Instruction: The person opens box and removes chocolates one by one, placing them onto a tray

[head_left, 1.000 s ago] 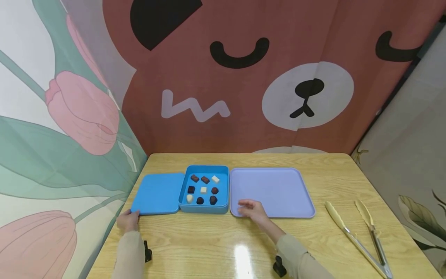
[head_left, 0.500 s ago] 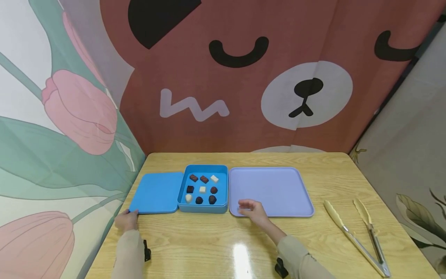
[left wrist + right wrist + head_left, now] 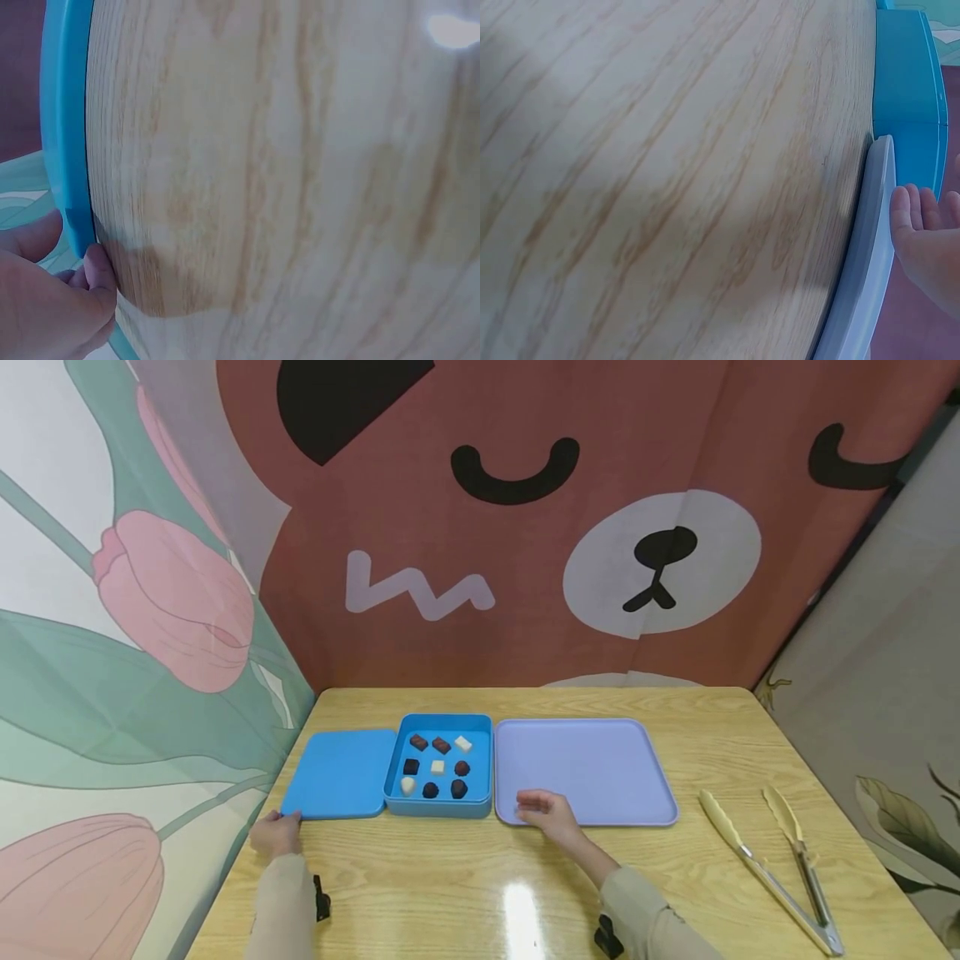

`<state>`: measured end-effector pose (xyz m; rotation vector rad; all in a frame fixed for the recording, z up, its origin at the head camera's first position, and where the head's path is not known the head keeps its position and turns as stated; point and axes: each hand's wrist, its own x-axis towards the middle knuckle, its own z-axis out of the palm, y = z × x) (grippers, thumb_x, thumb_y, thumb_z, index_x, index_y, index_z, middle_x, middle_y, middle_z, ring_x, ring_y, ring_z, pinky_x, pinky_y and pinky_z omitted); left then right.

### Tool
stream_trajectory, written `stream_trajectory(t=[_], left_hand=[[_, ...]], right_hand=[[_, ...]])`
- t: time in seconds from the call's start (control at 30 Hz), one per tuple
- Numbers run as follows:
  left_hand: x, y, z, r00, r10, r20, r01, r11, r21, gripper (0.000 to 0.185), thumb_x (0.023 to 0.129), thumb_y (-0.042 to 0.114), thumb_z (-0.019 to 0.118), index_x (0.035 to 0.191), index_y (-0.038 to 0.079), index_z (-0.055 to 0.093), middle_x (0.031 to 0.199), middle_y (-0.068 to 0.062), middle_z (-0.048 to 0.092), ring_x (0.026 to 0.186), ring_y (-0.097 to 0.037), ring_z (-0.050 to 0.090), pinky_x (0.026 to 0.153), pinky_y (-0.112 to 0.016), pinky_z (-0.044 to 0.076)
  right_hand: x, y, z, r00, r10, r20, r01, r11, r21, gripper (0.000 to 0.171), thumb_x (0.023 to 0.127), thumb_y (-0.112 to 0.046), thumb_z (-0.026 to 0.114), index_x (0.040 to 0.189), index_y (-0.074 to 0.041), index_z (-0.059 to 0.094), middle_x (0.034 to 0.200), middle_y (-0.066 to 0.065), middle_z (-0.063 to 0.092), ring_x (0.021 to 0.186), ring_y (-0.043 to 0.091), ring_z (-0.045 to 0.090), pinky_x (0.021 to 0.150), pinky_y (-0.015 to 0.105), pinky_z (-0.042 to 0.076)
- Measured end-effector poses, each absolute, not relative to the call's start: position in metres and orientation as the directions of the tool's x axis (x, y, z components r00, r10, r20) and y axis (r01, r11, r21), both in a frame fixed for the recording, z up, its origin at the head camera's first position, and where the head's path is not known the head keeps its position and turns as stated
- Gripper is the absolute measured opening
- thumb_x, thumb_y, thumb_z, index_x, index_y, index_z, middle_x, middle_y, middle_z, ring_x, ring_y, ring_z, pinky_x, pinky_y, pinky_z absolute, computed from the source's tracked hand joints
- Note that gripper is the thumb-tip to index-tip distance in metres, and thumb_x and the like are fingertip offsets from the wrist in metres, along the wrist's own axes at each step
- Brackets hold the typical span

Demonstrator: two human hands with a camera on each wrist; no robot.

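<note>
A flat blue lid (image 3: 341,775) lies at the left of the table. My left hand (image 3: 276,834) pinches its near left corner, the thumb (image 3: 41,235) on one side and a fingertip on the other in the left wrist view. Beside the lid stands an open blue box (image 3: 439,807) holding several small chocolates, among them a dark square one (image 3: 411,767), a white square one (image 3: 438,767) and a round dark one (image 3: 459,788). My right hand (image 3: 551,815) hovers with loosely bent fingers over the near left part of a lilac tray (image 3: 592,768), nothing in its grasp.
Tongs (image 3: 772,872) with cream tips lie spread on the wooden table (image 3: 420,885), right of the tray. Box and tray stand close side by side. A bear-patterned cloth (image 3: 525,652) hangs behind the table's far edge.
My right hand's fingers have straightened slightly and it has shifted a touch to the right. The left hand keeps its grip on the lid corner; lid, box and tray have not moved.
</note>
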<state>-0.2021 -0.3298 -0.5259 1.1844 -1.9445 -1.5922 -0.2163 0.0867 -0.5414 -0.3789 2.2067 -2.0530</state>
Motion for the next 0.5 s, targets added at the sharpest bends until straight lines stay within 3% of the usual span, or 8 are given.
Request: stream_trajectory(t=[0.07, 0.13, 0.23, 0.37, 0.5], left_hand=[[-0.202, -0.33, -0.527, -0.577, -0.791, -0.204, -0.375, 0.034, 0.926, 0.034, 0.078, -0.009, 0.057, 0.112, -0.016, 0.054, 0.115, -0.031, 0.049, 0.106, -0.04, 0.045, 0.09, -0.041, 0.04], [-0.203, -0.33, -0.528, -0.571, -0.8, -0.183, -0.37, 0.052, 0.928, 0.02, 0.077, -0.01, 0.058, 0.095, -0.017, 0.058, 0.099, -0.03, 0.053, 0.087, -0.037, 0.046, 0.073, -0.037, 0.043], [-0.203, -0.33, -0.53, -0.579, -0.795, -0.18, -0.35, 0.043, 0.936, 0.024, 0.078, -0.01, 0.056, 0.101, -0.016, 0.058, 0.102, -0.029, 0.054, 0.09, -0.036, 0.048, 0.075, -0.033, 0.044], [-0.203, -0.331, -0.534, -0.598, -0.781, -0.178, -0.321, 0.031, 0.947, 0.044, 0.085, -0.005, 0.048, 0.127, -0.013, 0.038, 0.127, -0.03, 0.04, 0.12, -0.041, 0.035, 0.098, -0.043, 0.031], [-0.206, -0.332, -0.537, -0.595, -0.798, -0.091, -0.295, 0.112, 0.949, 0.039, 0.089, 0.001, 0.043, 0.125, -0.013, 0.043, 0.124, -0.031, 0.044, 0.116, -0.041, 0.04, 0.096, -0.045, 0.034]], right_hand=[[-0.216, 0.087, -0.541, -0.964, -0.253, 0.081, -0.097, 0.052, -0.994, 0.031, 0.079, 0.01, 0.06, 0.106, 0.022, 0.051, 0.104, 0.036, 0.053, 0.095, 0.043, 0.054, 0.078, 0.025, 0.049], [-0.215, 0.087, -0.54, -0.964, -0.253, 0.08, -0.098, 0.057, -0.994, 0.031, 0.079, 0.009, 0.06, 0.106, 0.022, 0.051, 0.104, 0.036, 0.053, 0.095, 0.043, 0.055, 0.078, 0.025, 0.049], [-0.214, 0.088, -0.539, -0.966, -0.251, 0.07, -0.085, 0.052, -0.995, 0.031, 0.079, 0.01, 0.06, 0.106, 0.022, 0.05, 0.104, 0.036, 0.053, 0.095, 0.042, 0.054, 0.077, 0.024, 0.049], [-0.213, 0.089, -0.538, -0.961, -0.268, 0.071, -0.086, 0.042, -0.995, 0.031, 0.08, 0.011, 0.058, 0.107, 0.024, 0.048, 0.103, 0.038, 0.052, 0.095, 0.045, 0.053, 0.076, 0.025, 0.049], [-0.212, 0.09, -0.537, -0.954, -0.294, 0.058, -0.075, 0.046, -0.996, 0.033, 0.081, 0.01, 0.058, 0.108, 0.024, 0.047, 0.105, 0.037, 0.052, 0.097, 0.046, 0.052, 0.077, 0.025, 0.049]])
